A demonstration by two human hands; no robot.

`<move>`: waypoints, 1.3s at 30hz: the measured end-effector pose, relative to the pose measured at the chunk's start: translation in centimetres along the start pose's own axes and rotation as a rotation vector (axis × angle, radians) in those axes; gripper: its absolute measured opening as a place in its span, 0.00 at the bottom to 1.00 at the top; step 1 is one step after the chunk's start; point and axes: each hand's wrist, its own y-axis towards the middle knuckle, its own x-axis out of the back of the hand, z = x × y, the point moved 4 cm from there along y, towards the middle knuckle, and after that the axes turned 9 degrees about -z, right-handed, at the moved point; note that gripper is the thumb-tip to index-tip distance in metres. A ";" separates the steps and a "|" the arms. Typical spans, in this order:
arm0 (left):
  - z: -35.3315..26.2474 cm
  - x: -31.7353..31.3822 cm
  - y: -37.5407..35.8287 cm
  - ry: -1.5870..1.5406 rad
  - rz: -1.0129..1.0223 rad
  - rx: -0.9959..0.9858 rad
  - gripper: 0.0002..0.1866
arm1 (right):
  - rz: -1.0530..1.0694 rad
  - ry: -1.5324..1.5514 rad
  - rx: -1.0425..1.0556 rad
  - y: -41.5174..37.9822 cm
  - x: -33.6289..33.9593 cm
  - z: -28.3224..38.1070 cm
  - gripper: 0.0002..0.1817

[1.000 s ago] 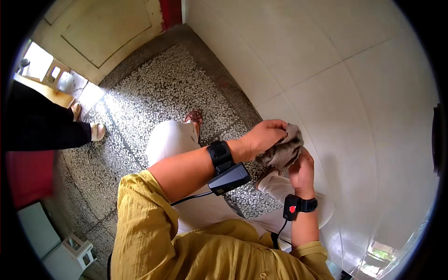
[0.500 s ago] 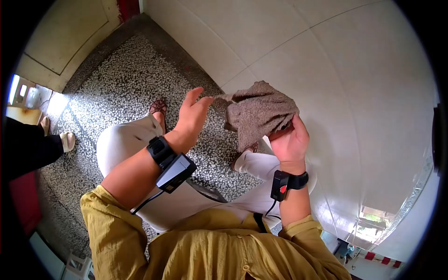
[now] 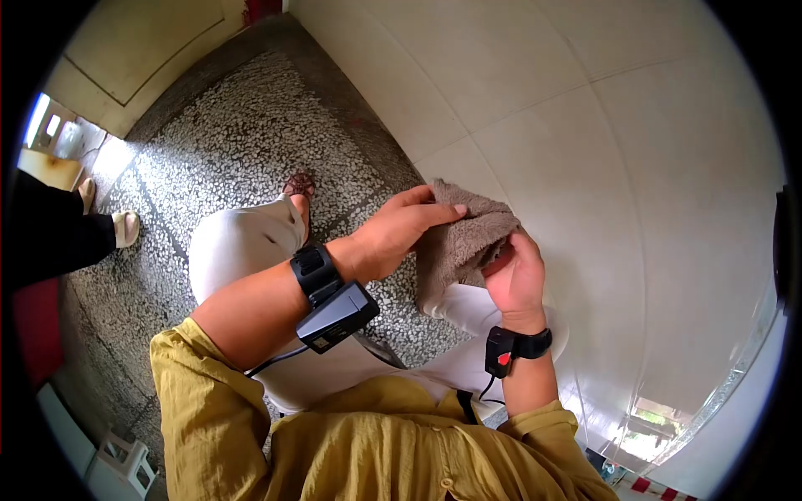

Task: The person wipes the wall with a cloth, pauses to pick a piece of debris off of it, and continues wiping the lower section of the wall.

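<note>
A brown, fluffy cloth (image 3: pixel 468 238) hangs bunched between my two hands, above my knee in light trousers. My left hand (image 3: pixel 405 225) grips its upper left part, with the thumb lying over the fabric and the other fingers partly behind it. On the right side, my right hand (image 3: pixel 514 271) holds the cloth's edge, its fingers curled behind the folds. The lower corner of the cloth dangles free. Black straps with devices sit on both my wrists.
A pale tiled wall (image 3: pixel 568 150) rises close on the right. The floor (image 3: pixel 225 142) is speckled stone. Another person's feet in light shoes (image 3: pixel 126 229) stand at the left. A light stool (image 3: pixel 125 463) is at the lower left, and a cream door (image 3: pixel 142 50) at the upper left.
My left hand has moved right and closed on the cloth, from near its thin pulled-out end. The cloth is now more bunched and slightly lower.
</note>
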 end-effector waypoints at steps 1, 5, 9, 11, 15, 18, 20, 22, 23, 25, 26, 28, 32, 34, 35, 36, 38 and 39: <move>-0.2 0.0 0.0 -0.014 -0.085 -0.025 0.14 | -0.036 -0.125 0.033 0.2 0.5 0.0 0.23; 0.2 0.9 0.4 -0.005 -0.251 -0.029 0.12 | -0.122 -0.518 0.179 0.3 0.6 0.3 0.27; -0.6 0.3 -0.4 0.003 -0.376 -0.037 0.12 | 0.107 -0.638 0.327 -0.9 -1.5 -0.9 0.41; 0.8 0.4 0.5 0.045 -0.346 -0.063 0.12 | 0.251 -0.740 0.341 -0.8 -1.9 -2.7 0.49; 0.7 0.5 0.5 0.248 -0.350 -0.048 0.15 | 0.122 -0.860 0.372 0.7 -2.1 -4.0 0.38; 0.1 -0.1 0.0 0.299 -0.363 -0.171 0.20 | 0.051 -0.829 0.299 2.3 -1.8 -2.8 0.31; 0.6 -0.1 0.3 0.363 -0.432 -0.364 0.25 | -0.076 -0.841 0.357 4.5 0.2 -1.6 0.30; -0.7 -0.8 -0.3 0.714 -0.376 -0.723 0.21 | -0.140 -0.846 0.497 6.2 0.6 0.9 0.30; -0.9 -1.1 -1.0 0.891 -0.249 -0.783 0.20 | -0.192 -1.046 0.664 6.5 -0.2 2.6 0.30; -2.0 -2.8 -2.6 1.422 0.057 -0.799 0.15 | -0.174 -1.289 0.968 7.5 -2.8 5.2 0.31; -1.9 -2.7 -3.3 1.647 0.136 -0.934 0.12 | -0.115 -1.377 1.121 8.7 -3.4 6.5 0.31; -0.1 -0.9 -3.0 1.707 0.172 -1.012 0.12 | 0.062 -1.601 1.498 11.4 -5.9 8.1 0.32; 0.2 0.8 -3.6 2.015 0.165 -0.701 0.11 | 0.116 -2.150 1.651 19.7 -7.8 8.1 0.27; -0.5 0.9 -3.4 1.934 0.062 -0.798 0.11 | 0.275 -2.322 1.573 23.6 -8.2 6.0 0.25; -1.0 1.1 -3.4 1.923 0.027 -0.839 0.10 | 0.386 -2.316 1.536 25.4 -7.9 4.3 0.24; -1.8 1.5 -3.4 1.898 -0.028 -0.813 0.11 | 0.497 -2.305 1.499 26.9 -7.7 2.6 0.24; -3.6 2.2 -3.9 1.848 -0.127 -0.760 0.12 | 0.589 -2.334 1.437 29.2 -7.3 -0.7 0.24; -4.7 2.5 -4.2 1.865 -0.172 -0.703 0.14 | 0.617 -2.342 1.430 30.4 -6.7 -2.3 0.24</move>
